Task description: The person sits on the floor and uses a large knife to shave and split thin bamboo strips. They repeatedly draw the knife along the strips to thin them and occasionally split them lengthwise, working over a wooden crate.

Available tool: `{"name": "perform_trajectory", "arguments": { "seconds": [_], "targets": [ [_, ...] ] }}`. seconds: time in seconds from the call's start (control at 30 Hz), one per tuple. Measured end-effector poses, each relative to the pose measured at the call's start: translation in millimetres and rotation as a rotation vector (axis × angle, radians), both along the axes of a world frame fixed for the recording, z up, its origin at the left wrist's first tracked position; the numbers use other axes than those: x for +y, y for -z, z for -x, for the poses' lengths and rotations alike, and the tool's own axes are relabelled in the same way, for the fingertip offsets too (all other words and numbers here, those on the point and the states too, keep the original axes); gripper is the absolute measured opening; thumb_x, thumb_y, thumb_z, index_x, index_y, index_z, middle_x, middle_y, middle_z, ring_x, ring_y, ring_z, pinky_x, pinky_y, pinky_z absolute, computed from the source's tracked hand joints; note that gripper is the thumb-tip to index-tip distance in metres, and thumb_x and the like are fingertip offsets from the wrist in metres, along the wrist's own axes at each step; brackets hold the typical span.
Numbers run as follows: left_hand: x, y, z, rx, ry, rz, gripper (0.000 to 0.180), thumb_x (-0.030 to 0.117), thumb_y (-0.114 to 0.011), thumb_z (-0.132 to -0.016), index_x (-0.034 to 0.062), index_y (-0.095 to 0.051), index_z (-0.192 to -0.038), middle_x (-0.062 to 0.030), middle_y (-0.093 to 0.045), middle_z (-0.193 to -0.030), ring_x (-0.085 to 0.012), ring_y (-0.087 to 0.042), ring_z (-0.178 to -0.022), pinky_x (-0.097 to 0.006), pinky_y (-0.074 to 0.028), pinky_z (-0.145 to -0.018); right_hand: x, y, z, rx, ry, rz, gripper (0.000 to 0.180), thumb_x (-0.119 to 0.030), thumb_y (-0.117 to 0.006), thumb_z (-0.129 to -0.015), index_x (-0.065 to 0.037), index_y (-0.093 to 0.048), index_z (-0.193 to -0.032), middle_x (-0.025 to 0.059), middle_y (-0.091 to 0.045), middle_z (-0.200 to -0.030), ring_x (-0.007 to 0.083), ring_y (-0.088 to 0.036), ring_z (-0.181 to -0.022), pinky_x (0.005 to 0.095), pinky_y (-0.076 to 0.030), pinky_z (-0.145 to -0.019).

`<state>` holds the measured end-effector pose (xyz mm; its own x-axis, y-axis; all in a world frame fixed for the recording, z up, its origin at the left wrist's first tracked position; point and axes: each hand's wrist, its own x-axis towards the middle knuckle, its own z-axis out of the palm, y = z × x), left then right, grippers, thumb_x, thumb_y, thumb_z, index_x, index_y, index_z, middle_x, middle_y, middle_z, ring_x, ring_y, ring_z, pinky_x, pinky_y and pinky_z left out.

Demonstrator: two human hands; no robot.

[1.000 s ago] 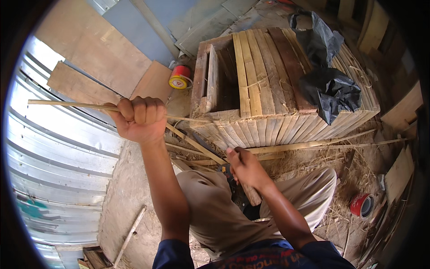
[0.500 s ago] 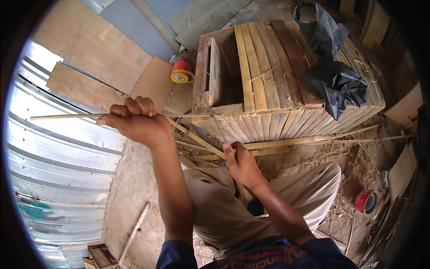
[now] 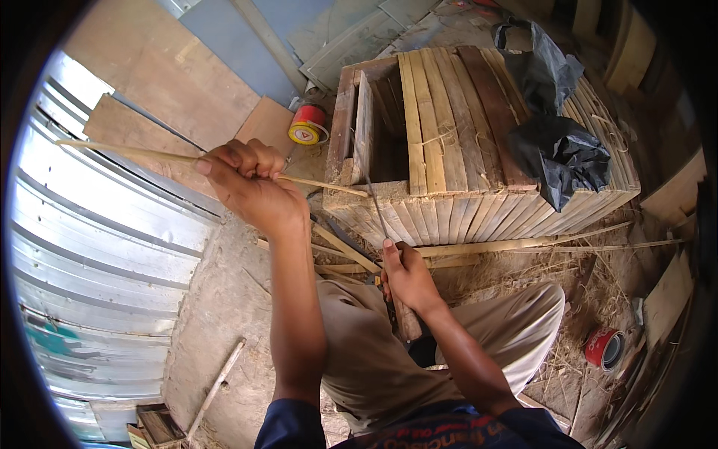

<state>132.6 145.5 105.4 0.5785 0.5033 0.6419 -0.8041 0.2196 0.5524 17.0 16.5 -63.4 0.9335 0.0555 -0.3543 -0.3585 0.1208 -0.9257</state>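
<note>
My left hand (image 3: 250, 179) is closed round a thin bamboo strip (image 3: 325, 185), raised in front of the slatted wooden box. One end of the strip sticks out past my thumb to the left and bows slightly. Its other end points right, at the blade of a knife (image 3: 407, 323); whether they touch I cannot tell. Wrapped round the knife's wooden handle, my right hand (image 3: 410, 277) is above my lap. The dark blade looks thin and points away from me, toward the box's near edge.
The slatted box (image 3: 464, 127) has an opening at its left and a black plastic bag (image 3: 565, 153) on top. Longer bamboo strips (image 3: 508, 243) lie before it among shavings. A red and yellow container (image 3: 307, 126) stands left, a red can (image 3: 604, 348) right. Corrugated metal (image 3: 97, 299) lines the left.
The bamboo strip has tilted, its right end lower and its left end higher. My left hand has moved slightly right and up. The knife blade now shows more upright beside the strip's end.
</note>
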Motion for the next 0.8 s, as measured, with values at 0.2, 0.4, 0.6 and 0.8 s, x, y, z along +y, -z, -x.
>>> {"name": "perform_trajectory", "arguments": {
  "seconds": [0.2,0.4,0.6,0.8],
  "targets": [
    [7.5,2.6,-3.0,-0.046,0.392,0.026,0.049,0.052,-0.037,-0.109,0.0165,-0.029,-0.077,0.0037,-0.016,-0.057,-0.0083,-0.009,-0.046,-0.029,-0.007,-0.042,11.2,-8.0,8.7,-0.229,-0.059,-0.029,0.051,-0.044,-0.047,-0.107,0.006,-0.054,-0.111,0.0068,-0.057,-0.063,0.0128,-0.054,-0.051,0.0299,-0.045,-0.050],
    [11.9,1.2,-3.1,0.003,0.363,0.029,0.050,0.052,-0.038,-0.108,0.0182,-0.031,-0.073,0.0043,-0.018,-0.058,-0.0090,-0.010,-0.048,-0.028,-0.009,-0.043,-3.4,-27.7,11.4,-0.251,-0.046,-0.188,0.047,-0.043,-0.046,-0.108,0.003,-0.052,-0.102,0.0042,-0.053,-0.059,0.0107,-0.051,-0.048,0.0290,-0.041,-0.046],
    [-5.9,-8.1,-6.2,0.052,0.254,-0.033,0.053,0.057,-0.043,-0.105,0.0171,-0.032,-0.072,0.0057,-0.019,-0.058,-0.0080,-0.011,-0.047,-0.029,-0.009,-0.043,-1.6,-31.6,14.4,-0.328,-0.034,-0.161,0.047,-0.045,-0.040,-0.109,0.001,-0.052,-0.108,0.0066,-0.054,-0.067,0.0139,-0.053,-0.051,0.0283,-0.044,-0.047],
    [-26.4,-13.4,-7.4,0.064,0.239,-0.103,0.056,0.060,-0.043,-0.104,0.0151,-0.033,-0.072,0.0056,-0.021,-0.059,-0.0069,-0.014,-0.049,-0.028,-0.013,-0.043,-14.4,-16.8,13.3,-0.311,0.032,-0.179,0.048,-0.046,-0.037,-0.109,0.000,-0.051,-0.111,0.0075,-0.054,-0.068,0.0133,-0.052,-0.051,0.0283,-0.044,-0.047]
  ]
}}
